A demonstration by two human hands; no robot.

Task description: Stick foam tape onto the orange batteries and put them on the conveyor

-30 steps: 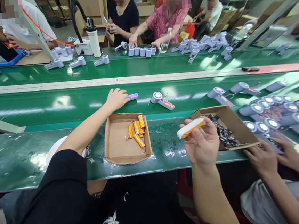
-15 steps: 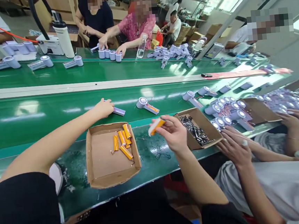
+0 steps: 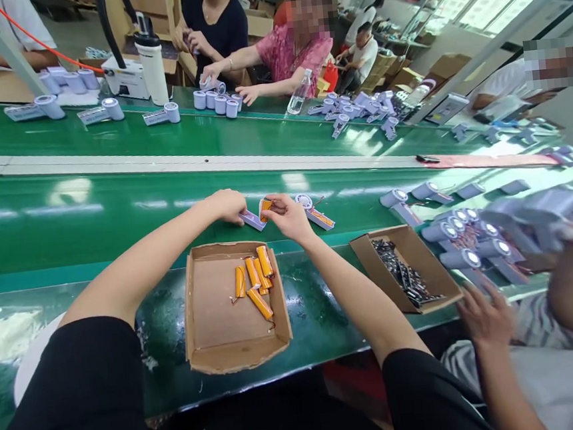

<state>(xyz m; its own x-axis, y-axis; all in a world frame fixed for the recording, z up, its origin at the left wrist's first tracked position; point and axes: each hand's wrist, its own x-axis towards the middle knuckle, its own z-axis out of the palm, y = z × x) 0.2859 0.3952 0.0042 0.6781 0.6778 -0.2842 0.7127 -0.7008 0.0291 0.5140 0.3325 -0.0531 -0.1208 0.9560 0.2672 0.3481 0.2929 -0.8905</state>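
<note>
My left hand (image 3: pixel 230 208) is closed on a lavender handheld fan (image 3: pixel 253 220) lying on the green belt; its handle sticks out to the right and my hand hides its round head. Between the fingers of my right hand (image 3: pixel 287 215) is an orange battery (image 3: pixel 266 208) with a white end, tilted and right at the fan's handle; I cannot tell whether they touch. Just right of my hand lies another lavender fan (image 3: pixel 304 202), an orange strip showing in its open handle. In front of me, a shallow cardboard box (image 3: pixel 212 315) holds several orange batteries (image 3: pixel 259 303) with thin wires.
A second cardboard box (image 3: pixel 362 252) with small black parts stands to the right. Beyond it are many lavender fans (image 3: pixel 438 231) and a co-worker's hand (image 3: pixel 488 311). Across the white divider (image 3: pixel 206 162), people handle more fans, near a clear bottle (image 3: pixel 300 93).
My right hand has carried the battery left and forward to the fan that my left hand holds. The view has shifted a little. At the right, a co-worker has lifted lavender fans.
</note>
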